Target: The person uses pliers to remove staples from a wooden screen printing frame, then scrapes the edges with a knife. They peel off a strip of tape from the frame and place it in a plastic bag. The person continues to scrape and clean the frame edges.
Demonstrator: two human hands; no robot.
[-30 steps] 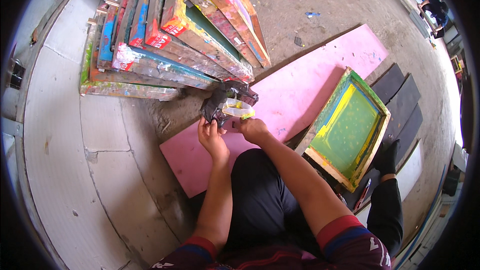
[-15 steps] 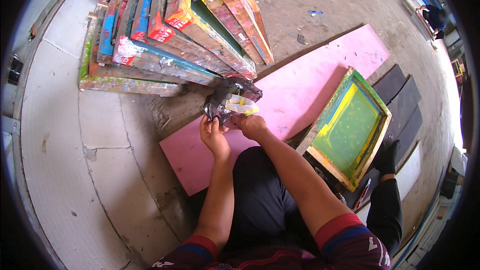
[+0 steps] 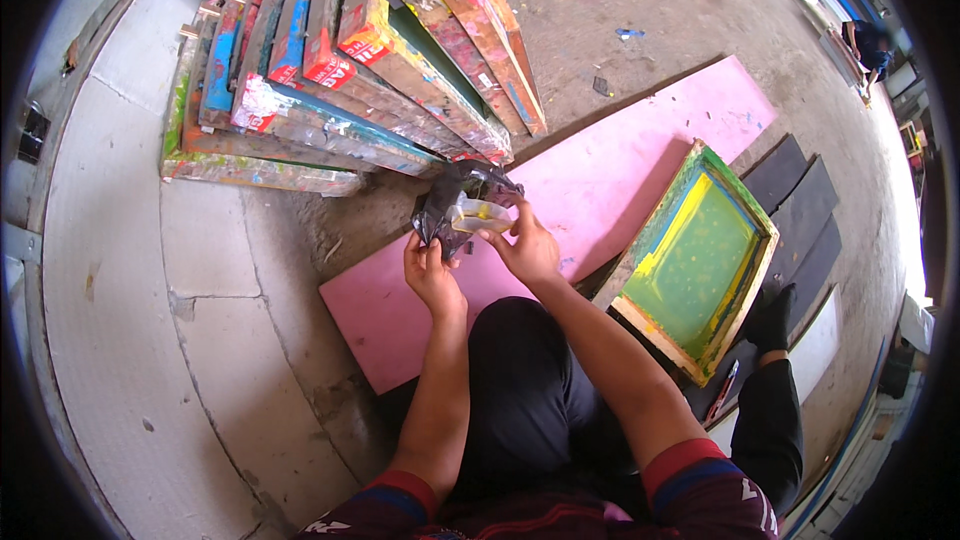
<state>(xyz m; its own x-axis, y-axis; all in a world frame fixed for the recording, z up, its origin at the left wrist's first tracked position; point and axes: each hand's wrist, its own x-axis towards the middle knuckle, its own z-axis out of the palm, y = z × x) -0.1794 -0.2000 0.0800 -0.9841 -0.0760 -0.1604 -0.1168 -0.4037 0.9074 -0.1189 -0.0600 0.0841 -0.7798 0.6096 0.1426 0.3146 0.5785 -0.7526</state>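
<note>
A crumpled black plastic bag [image 3: 440, 208] is held up over the pink board [image 3: 590, 190], its mouth spread apart. My left hand [image 3: 436, 278] pinches the bag's near left edge between thumb and fingers. At its right side my right hand [image 3: 530, 252] has the bag's rim, forefinger at the far corner and thumb bent toward the middle. In the bag's mouth lies a pale, translucent piece [image 3: 480, 216] smeared with yellow; its exact kind is unclear. My right thumb is close against its near edge.
Paint-stained wooden frames [image 3: 360, 70] stand stacked at the far left. On the right, a wooden screen frame [image 3: 690, 260] with green mesh leans over dark boards [image 3: 790, 190]. A cutter-like red tool [image 3: 722, 392] lies by my foot. Another person [image 3: 868, 48] is at the far right.
My right hand has shifted from beneath the pale piece to the bag's right rim, fingers now more spread. The bag's mouth is wider. My left hand keeps its grip.
</note>
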